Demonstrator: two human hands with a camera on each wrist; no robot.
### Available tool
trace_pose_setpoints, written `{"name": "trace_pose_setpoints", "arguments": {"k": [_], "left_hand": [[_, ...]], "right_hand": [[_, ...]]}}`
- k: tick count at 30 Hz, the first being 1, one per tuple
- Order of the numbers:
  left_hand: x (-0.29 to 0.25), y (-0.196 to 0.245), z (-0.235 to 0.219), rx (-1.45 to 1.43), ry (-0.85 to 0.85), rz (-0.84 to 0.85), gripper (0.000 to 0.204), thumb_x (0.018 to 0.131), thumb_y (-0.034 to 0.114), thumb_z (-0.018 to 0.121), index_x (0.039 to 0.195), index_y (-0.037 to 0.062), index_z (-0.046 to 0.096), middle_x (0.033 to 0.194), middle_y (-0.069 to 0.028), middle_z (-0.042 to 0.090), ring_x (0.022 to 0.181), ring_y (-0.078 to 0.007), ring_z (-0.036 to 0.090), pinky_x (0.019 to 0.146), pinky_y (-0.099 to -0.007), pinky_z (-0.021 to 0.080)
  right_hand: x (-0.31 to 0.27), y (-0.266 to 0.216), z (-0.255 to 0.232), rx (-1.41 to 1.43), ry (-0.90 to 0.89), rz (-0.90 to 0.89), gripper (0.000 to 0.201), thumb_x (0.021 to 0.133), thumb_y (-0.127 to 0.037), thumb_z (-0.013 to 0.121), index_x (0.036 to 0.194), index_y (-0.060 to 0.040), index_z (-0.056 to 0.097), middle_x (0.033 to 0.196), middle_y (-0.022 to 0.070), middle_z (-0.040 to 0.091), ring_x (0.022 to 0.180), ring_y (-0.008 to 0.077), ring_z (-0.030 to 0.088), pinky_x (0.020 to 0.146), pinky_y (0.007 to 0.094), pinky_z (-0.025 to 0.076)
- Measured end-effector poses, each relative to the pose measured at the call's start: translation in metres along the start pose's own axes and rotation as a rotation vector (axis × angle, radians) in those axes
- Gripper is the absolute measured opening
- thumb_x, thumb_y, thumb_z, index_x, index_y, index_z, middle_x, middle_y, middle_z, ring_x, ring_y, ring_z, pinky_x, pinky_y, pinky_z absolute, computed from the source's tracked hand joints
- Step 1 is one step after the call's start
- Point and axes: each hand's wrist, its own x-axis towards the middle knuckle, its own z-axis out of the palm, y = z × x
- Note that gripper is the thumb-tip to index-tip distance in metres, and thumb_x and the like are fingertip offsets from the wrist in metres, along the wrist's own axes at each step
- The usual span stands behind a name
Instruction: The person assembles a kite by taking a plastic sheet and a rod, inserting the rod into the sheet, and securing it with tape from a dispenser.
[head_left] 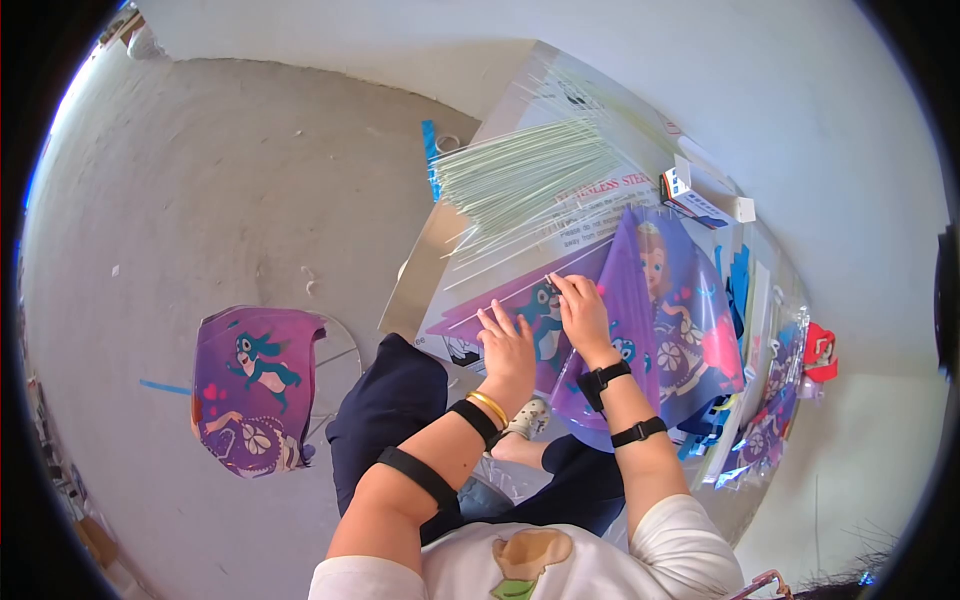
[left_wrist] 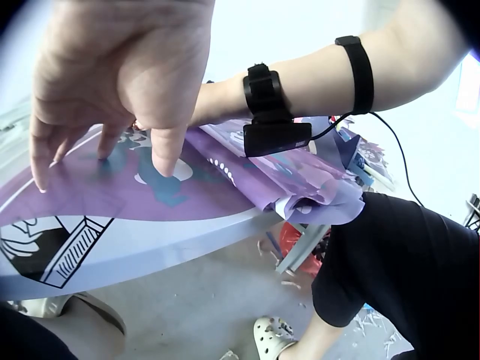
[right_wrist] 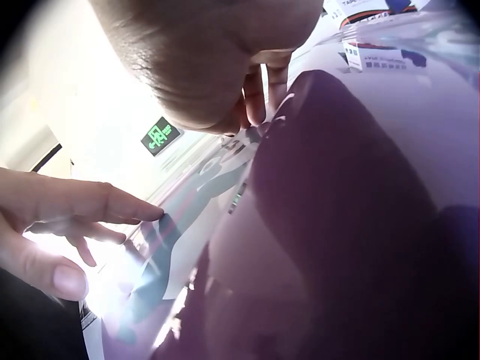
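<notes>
Evidently everything turns on one slanting line: a thin pale rod (head_left: 525,292) lies along the far edge of the purple printed sheet (head_left: 545,345), its long axis running, in the head view, from lower left to upper right; whether it rests on top of that edge or inside a fold, I cannot tell; the sheet itself lies on the counter (left_wrist: 172,240), on the person's side of the bundle of pale rods (head_left: 530,170).

Both hands come at the line from the near side; the left hand (head_left: 508,358) is nearer its lower stretch, fingers long and spread wide, tips down at the edge, thumb standing well apart; the right hand (head_left: 585,315) is nearer the upper stretch, its fingers bent down to the edge and set close together; whether they pinch the rod or merely press it, the views do not settle.

Between the two hands a short length of rod shows uncovered; the coming move, I judge, depends on keeping rod and edge on one slant, each hand minding its own stretch.
</notes>
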Motion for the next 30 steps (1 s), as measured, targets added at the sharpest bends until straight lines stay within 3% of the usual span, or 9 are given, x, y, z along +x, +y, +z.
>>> {"name": "trace_pose_setpoints", "arguments": {"k": [12, 14, 19, 22, 30], "left_hand": [[0.000, 0.001, 0.004, -0.011, 0.036, -0.002, 0.056, 0.095, 0.024, 0.048, 0.149, 0.0140, 0.038, 0.154, -0.0323, 0.022, 0.135, -0.0553, 0.033, 0.089, -0.0450, 0.043], [0.000, 0.000, 0.005, -0.016, 0.035, 0.002, 0.056, 0.095, 0.024, 0.048, 0.149, 0.0139, 0.038, 0.154, -0.0324, 0.022, 0.135, -0.0553, 0.033, 0.089, -0.0450, 0.043], [-0.002, -0.001, 0.002, 0.019, 0.023, 0.010, 0.057, 0.095, 0.023, 0.049, 0.150, 0.0136, 0.037, 0.154, -0.0327, 0.021, 0.135, -0.0554, 0.033, 0.089, -0.0454, 0.042], [-0.002, -0.001, 0.002, 0.017, 0.019, 0.013, 0.057, 0.095, 0.023, 0.049, 0.150, 0.0136, 0.036, 0.154, -0.0330, 0.021, 0.135, -0.0556, 0.033, 0.089, -0.0454, 0.042], [-0.001, 0.000, 0.005, 0.011, 0.034, 0.017, 0.057, 0.095, 0.023, 0.048, 0.150, 0.0120, 0.035, 0.154, -0.0332, 0.021, 0.135, -0.0558, 0.032, 0.090, -0.0454, 0.042]], "right_hand": [[0.000, 0.012, 0.001, -0.042, 0.022, 0.043, 0.037, 0.084, -0.002, 0.060, 0.120, -0.0039, 0.059, 0.105, 0.0110, 0.056, 0.099, 0.0304, 0.056, 0.089, 0.0413, 0.047], [-0.006, 0.021, 0.002, -0.165, 0.084, 0.117, 0.035, 0.085, -0.005, 0.060, 0.119, -0.0023, 0.058, 0.110, 0.0117, 0.056, 0.102, 0.0319, 0.055, 0.092, 0.0430, 0.046], [-0.017, 0.037, -0.015, -0.446, -0.011, 0.272, 0.040, 0.085, -0.013, 0.064, 0.122, -0.0017, 0.057, 0.116, 0.0115, 0.056, 0.108, 0.0293, 0.053, 0.093, 0.0392, 0.045], [-0.019, 0.043, -0.021, -0.449, -0.020, 0.291, 0.041, 0.084, -0.013, 0.064, 0.123, -0.0020, 0.057, 0.116, 0.0110, 0.055, 0.109, 0.0290, 0.053, 0.093, 0.0399, 0.044], [-0.012, 0.046, -0.023, -0.390, -0.041, 0.165, 0.042, 0.084, -0.013, 0.064, 0.123, -0.0044, 0.057, 0.116, 0.0090, 0.056, 0.111, 0.0283, 0.052, 0.099, 0.0432, 0.039]]}}
